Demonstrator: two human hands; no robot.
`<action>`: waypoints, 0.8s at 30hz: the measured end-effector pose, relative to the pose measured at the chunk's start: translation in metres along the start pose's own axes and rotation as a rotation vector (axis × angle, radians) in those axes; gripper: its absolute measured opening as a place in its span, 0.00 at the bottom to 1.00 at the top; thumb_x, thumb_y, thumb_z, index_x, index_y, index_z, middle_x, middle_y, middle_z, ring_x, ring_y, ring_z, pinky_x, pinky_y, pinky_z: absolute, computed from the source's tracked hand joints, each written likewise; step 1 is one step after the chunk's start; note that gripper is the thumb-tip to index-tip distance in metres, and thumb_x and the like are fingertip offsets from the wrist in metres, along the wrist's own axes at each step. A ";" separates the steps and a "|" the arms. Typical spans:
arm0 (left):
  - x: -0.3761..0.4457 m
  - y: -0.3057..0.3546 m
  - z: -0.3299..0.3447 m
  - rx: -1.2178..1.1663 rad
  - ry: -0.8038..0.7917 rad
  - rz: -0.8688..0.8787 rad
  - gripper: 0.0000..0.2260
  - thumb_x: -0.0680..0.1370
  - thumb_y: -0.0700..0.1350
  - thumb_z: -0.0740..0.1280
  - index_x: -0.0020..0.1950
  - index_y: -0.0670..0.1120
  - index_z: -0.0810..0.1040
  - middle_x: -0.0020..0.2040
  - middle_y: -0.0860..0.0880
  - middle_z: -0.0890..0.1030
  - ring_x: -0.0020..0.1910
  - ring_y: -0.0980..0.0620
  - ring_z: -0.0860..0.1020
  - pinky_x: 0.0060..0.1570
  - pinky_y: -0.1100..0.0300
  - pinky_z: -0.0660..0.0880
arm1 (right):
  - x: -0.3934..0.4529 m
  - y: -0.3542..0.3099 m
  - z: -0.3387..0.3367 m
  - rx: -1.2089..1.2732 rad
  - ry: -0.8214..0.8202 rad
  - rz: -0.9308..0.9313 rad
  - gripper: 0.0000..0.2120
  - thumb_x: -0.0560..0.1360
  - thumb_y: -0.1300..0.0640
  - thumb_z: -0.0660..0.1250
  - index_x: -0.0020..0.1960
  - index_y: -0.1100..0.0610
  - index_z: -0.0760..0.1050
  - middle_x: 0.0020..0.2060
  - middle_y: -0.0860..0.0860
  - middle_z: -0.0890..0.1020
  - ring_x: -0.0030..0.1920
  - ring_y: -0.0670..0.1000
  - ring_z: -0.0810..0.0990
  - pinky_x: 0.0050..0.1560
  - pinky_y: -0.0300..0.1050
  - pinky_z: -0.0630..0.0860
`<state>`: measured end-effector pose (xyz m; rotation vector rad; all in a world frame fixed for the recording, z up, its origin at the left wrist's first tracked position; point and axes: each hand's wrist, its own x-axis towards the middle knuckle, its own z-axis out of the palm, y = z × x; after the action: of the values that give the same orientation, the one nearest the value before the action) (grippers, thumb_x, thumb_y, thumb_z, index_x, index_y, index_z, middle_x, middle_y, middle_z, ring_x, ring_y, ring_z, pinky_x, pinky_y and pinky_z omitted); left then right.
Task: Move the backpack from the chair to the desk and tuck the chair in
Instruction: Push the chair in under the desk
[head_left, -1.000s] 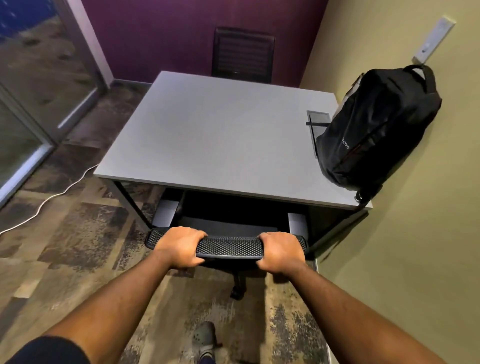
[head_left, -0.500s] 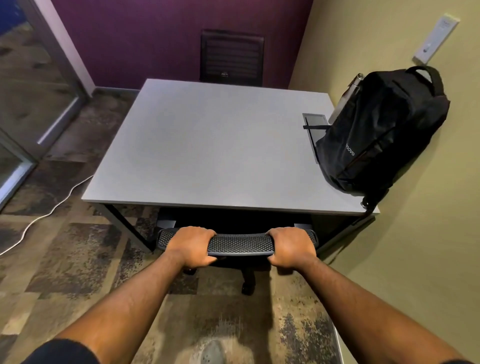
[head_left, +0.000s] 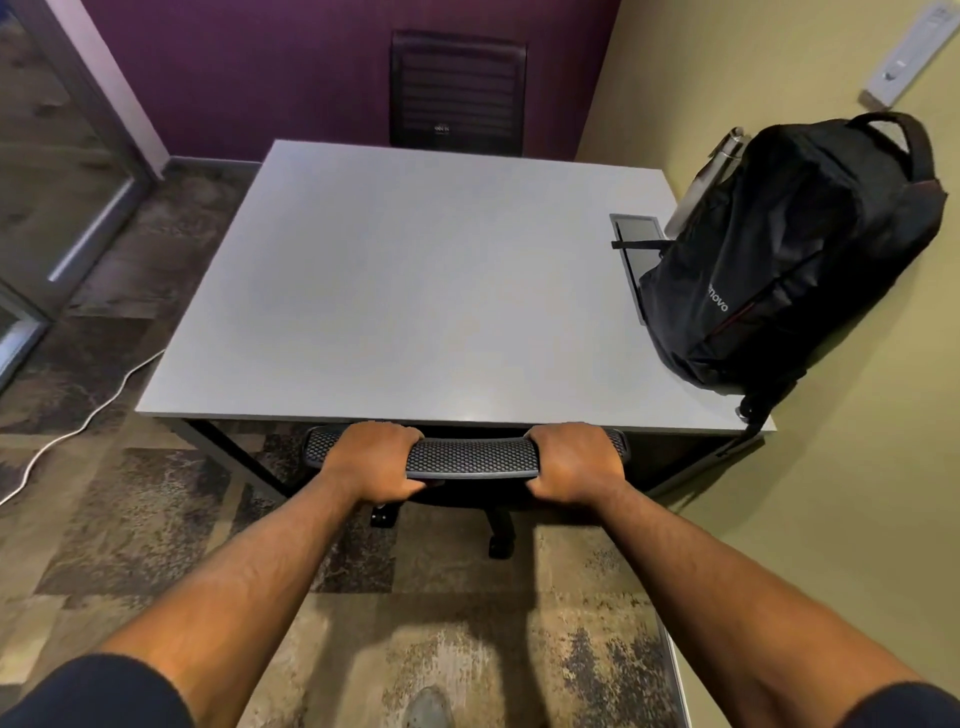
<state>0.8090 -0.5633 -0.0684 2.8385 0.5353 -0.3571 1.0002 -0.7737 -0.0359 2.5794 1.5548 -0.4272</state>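
With the backpack (head_left: 789, 260) parked at the table's (head_left: 415, 291) far-right, against the wall | I keep left grip (head_left: 371, 460) and right grip (head_left: 574, 462) clamped on the chair backrest (head_left: 470, 456), steering it squarely | seat under table.

The surface (head_left: 415, 291) is bare and open on its left and middle; the backpack (head_left: 795, 249) blocks the right side, against the wall (head_left: 857, 467).
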 end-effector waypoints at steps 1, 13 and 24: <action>0.002 -0.001 0.000 0.003 -0.005 0.003 0.23 0.68 0.66 0.66 0.58 0.58 0.78 0.50 0.56 0.84 0.50 0.52 0.83 0.49 0.53 0.80 | 0.002 0.001 0.000 -0.003 -0.001 -0.003 0.22 0.68 0.39 0.67 0.57 0.48 0.81 0.48 0.48 0.87 0.49 0.54 0.86 0.51 0.51 0.83; 0.007 -0.003 0.005 0.024 0.015 0.027 0.24 0.68 0.67 0.65 0.60 0.59 0.77 0.52 0.57 0.84 0.51 0.53 0.82 0.50 0.52 0.80 | 0.008 0.010 0.007 -0.041 -0.008 -0.034 0.27 0.69 0.37 0.65 0.64 0.48 0.78 0.54 0.47 0.86 0.53 0.54 0.85 0.54 0.51 0.82; 0.004 0.013 -0.004 0.082 -0.068 -0.011 0.58 0.58 0.88 0.47 0.75 0.50 0.69 0.66 0.48 0.80 0.61 0.45 0.79 0.61 0.47 0.76 | 0.005 0.023 0.007 0.070 -0.067 -0.046 0.29 0.68 0.34 0.68 0.66 0.45 0.78 0.56 0.45 0.86 0.57 0.52 0.84 0.57 0.50 0.81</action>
<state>0.8187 -0.5728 -0.0635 2.8901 0.5342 -0.4867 1.0210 -0.7816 -0.0451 2.5552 1.6074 -0.5765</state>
